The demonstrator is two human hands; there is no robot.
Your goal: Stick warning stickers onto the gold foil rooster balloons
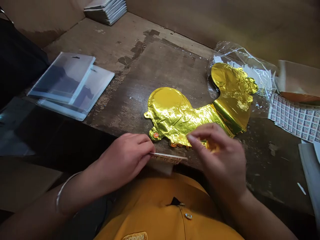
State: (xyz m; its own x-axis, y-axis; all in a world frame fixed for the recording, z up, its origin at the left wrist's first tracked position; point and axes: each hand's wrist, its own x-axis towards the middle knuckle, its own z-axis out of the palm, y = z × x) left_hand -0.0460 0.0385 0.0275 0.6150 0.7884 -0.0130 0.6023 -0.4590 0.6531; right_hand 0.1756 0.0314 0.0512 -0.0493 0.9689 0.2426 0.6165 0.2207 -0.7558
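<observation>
My left hand [132, 151] is closed around the left end of a thin printed sheet [175, 157], seen almost edge-on at the table's front edge. My right hand [220, 153] is raised to the right of that sheet, thumb and forefinger pinched together; whatever may be between the fingertips is too small to make out. Just beyond both hands lies a flat gold foil balloon [172, 113], uninflated and creased, its far right part folded. A small orange round spot [156, 135] shows on its lower left tab. Part of the balloon is hidden behind my right hand.
Clear plastic sleeves [62, 76] lie overlapping at the left table edge. A stack of folded packets [107, 11] stands at the back wall. To the right are a clear bag of white strips [265, 75] and sheets of small printed labels [295, 116].
</observation>
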